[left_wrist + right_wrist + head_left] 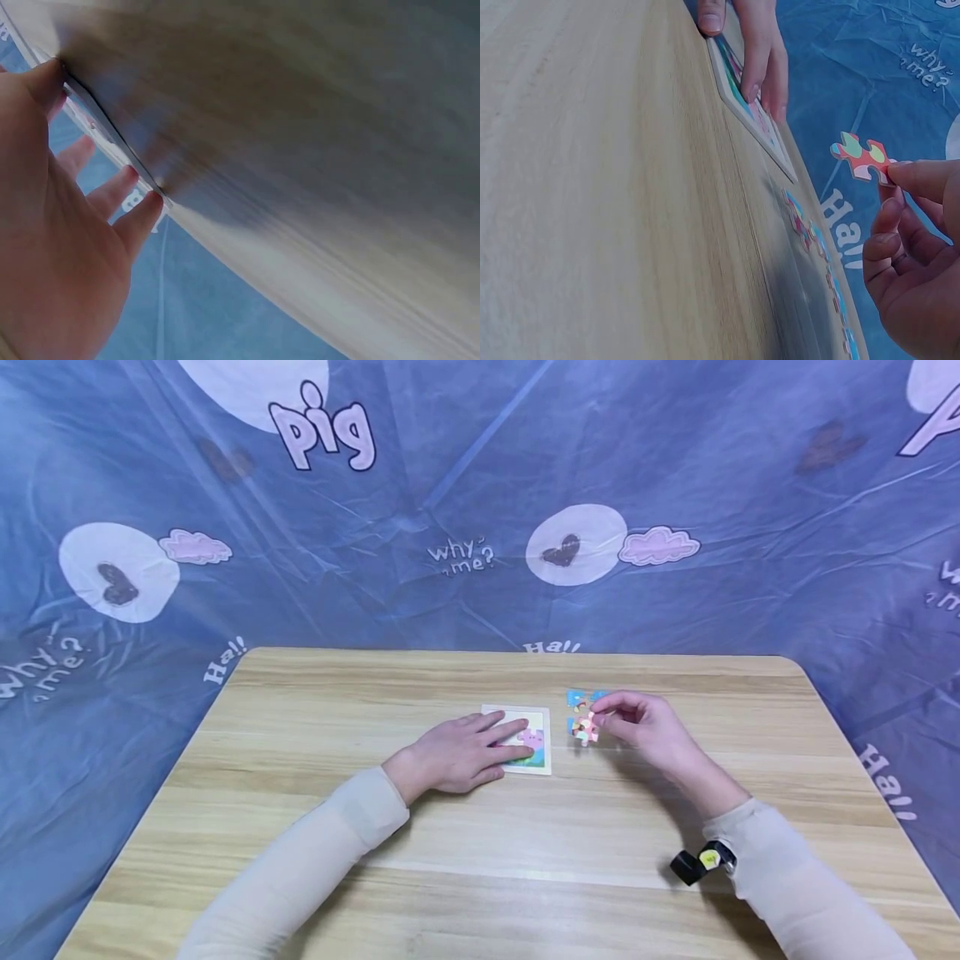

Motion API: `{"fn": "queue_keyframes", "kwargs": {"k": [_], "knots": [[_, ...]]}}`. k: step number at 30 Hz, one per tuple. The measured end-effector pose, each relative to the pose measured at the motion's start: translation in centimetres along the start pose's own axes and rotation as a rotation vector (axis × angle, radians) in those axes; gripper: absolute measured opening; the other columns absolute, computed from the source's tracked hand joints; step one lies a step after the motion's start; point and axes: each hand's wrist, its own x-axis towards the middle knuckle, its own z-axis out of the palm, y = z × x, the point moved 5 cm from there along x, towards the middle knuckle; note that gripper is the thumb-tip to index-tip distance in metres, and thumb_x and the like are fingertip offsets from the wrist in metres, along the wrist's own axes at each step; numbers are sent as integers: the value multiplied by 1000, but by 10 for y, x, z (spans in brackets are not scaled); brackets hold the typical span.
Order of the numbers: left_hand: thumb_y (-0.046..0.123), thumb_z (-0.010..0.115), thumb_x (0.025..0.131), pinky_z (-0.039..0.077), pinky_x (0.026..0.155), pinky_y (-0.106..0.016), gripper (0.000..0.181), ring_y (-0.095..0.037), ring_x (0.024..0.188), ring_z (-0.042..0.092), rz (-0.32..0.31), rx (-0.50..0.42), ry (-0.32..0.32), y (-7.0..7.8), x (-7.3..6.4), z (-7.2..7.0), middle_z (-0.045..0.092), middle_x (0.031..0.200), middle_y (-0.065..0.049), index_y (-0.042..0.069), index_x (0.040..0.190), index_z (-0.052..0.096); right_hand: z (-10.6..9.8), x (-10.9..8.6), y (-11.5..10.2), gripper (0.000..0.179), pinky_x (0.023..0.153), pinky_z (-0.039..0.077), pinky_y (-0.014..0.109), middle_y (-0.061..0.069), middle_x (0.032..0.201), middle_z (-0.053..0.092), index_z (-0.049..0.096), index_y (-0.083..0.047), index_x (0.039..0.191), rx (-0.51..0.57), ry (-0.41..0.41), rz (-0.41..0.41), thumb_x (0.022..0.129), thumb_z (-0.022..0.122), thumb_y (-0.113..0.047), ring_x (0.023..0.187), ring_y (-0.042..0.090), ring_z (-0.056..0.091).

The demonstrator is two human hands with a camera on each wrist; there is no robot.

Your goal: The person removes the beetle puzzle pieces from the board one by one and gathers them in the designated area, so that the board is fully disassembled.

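Note:
My left hand (463, 753) rests with spread fingers across a small white-framed jigsaw board (547, 742) that lies on the table. Part of a colourful picture with a pink figure (532, 740) shows between and beyond these fingers. To the right of the board, my right hand (654, 728) pinches one jigsaw piece (861, 158) between thumb and fingertips. Red with green, yellow and pink patches, the piece is raised above the tabletop in the right wrist view. Several loose jigsaw pieces (575, 698) lie just behind it, partly covered by the right hand and the held piece.
The wooden table (525, 868) reaches back to a blue printed cloth (420, 593) that hangs behind and at both sides. A black strap device with a yellow disc (708, 859) is worn on the right sleeve.

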Motion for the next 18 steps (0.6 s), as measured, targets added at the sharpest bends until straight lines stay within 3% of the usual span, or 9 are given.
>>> {"fn": "queue_keyframes", "kwargs": {"k": [5,18], "knots": [[45,36,117,29,135,-46,55,-32,168,24,-13,23,-9,2,4,-1,18,183,4,38,171,30,-4,-1,4,26,56,51,25,-7,90,73,72,9,122,-20,-13,24,99,73,-2,68,9,59],[45,39,116,28,135,-45,55,-32,167,27,-34,33,-17,5,5,-2,22,182,5,38,171,32,-17,2,25,24,57,51,25,1,92,72,71,7,124,-93,-24,78,102,69,-4,68,8,57]]}}
